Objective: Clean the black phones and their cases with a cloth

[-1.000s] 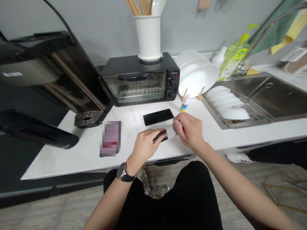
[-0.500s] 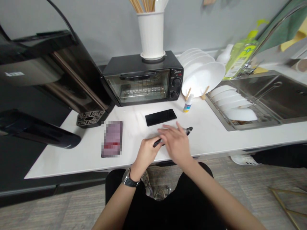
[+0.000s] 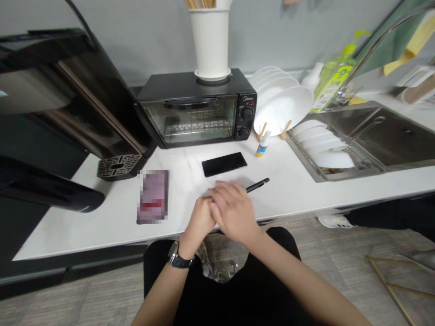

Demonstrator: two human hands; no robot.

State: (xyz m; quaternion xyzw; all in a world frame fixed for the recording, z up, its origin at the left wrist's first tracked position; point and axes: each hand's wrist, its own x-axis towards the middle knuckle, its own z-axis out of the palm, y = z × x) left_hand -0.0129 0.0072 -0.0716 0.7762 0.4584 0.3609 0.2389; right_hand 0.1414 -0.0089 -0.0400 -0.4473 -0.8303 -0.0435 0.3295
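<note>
A slim black phone (image 3: pixel 258 185), seen almost edge-on, sticks out to the right from beneath my hands above the counter. My left hand (image 3: pixel 201 217) is closed around its left end, though that grip is mostly covered. Across the phone and the left fingers lies my right hand (image 3: pixel 234 209), palm down, its fingers stretched out. Just beyond, a second phone (image 3: pixel 224 164) rests flat with its dark screen up. A small white spray bottle (image 3: pixel 262 145) with a blue and yellow label stands to its right.
Behind is a black toaster oven (image 3: pixel 200 118) bearing a white utensil holder (image 3: pixel 211 43). White plates (image 3: pixel 283 111) stand in a rack, beside a sink (image 3: pixel 401 136) with bowls (image 3: pixel 331 158). A blurred-out purple item (image 3: pixel 152 197) and a coffee machine (image 3: pixel 98 99) are left.
My right hand has slid left along the phone, onto my left hand, uncovering more of the phone's right end. The view has shifted slightly.
</note>
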